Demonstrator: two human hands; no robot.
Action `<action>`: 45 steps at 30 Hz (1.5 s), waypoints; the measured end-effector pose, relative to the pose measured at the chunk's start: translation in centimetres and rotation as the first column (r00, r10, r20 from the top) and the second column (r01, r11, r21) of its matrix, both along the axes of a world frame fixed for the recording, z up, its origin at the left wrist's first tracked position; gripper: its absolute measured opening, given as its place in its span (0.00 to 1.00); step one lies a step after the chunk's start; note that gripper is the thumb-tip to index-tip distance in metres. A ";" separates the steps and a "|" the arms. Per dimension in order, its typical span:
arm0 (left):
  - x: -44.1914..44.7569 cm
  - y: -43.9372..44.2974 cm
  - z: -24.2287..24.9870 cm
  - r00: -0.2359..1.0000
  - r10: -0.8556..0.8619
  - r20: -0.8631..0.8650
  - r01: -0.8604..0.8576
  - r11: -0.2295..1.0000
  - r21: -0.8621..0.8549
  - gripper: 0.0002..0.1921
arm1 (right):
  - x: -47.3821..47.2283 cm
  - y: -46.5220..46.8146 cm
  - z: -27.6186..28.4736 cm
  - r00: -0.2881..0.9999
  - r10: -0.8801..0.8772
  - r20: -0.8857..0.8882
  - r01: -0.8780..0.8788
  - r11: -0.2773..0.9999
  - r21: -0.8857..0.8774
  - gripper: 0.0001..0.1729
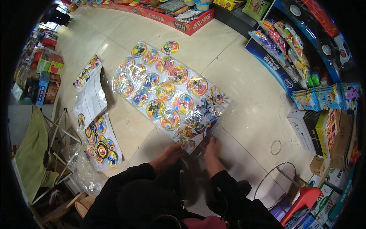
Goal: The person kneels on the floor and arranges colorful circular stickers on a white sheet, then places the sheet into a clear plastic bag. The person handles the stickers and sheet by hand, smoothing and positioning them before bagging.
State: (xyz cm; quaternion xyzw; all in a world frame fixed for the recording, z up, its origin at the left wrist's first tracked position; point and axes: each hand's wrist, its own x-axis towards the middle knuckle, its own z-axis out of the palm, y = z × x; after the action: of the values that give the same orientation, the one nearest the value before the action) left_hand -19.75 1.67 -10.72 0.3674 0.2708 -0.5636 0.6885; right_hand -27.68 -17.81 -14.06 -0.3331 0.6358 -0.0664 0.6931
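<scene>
A long cardboard sheet [171,97] with rows of round picture discs lies slanting before me, covered by clear plastic film. My left hand [173,153] is at the sheet's near corner, its fingers curled at the edge. At the film's near end, on the right, my right hand [212,147] has its fingertips drawn together; what exactly they pinch is hard to see. One loose round disc [170,47] lies past the sheet's far edge. To the left, a second sheet [93,103] is partly curled up, with several loose discs [102,150] on its lower part.
Crumpled clear plastic [88,171] and a green folding stool [31,154] are at the left. A red display tray [171,20] stands at the far side. Shelf goods, cardboard boxes [341,140] and a red plastic item [303,203] line the right. A thin ring [276,147] lies on the tiled floor.
</scene>
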 end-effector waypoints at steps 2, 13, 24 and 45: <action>0.3 -1.2 0.6 1.000 -0.013 0.021 0.011 0.995 0.102 0.17 | 1.1 1.0 2.3 0.997 -0.040 0.062 0.043 0.998 -0.039 0.10; 0.2 2.5 1.0 0.992 0.051 -0.113 -0.058 0.996 -0.067 0.20 | 3.4 -12.7 7.1 0.994 0.042 0.102 0.040 0.729 -0.683 0.12; -0.2 2.5 4.0 0.992 0.085 0.089 -0.076 0.992 -0.096 0.31 | 9.9 -19.4 7.3 0.529 0.835 -0.153 -0.845 0.502 -0.181 0.14; 8.3 2.9 23.4 0.852 0.143 0.503 -0.270 0.944 0.189 0.17 | 11.2 -19.6 20.1 0.337 0.927 0.165 -0.549 0.336 -0.765 0.10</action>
State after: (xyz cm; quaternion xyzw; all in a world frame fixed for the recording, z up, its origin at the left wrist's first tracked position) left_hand -11.40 4.55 12.66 0.5492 0.1982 -0.3369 0.7386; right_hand -16.45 -37.43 6.02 -0.7551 0.0864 -0.0107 0.6498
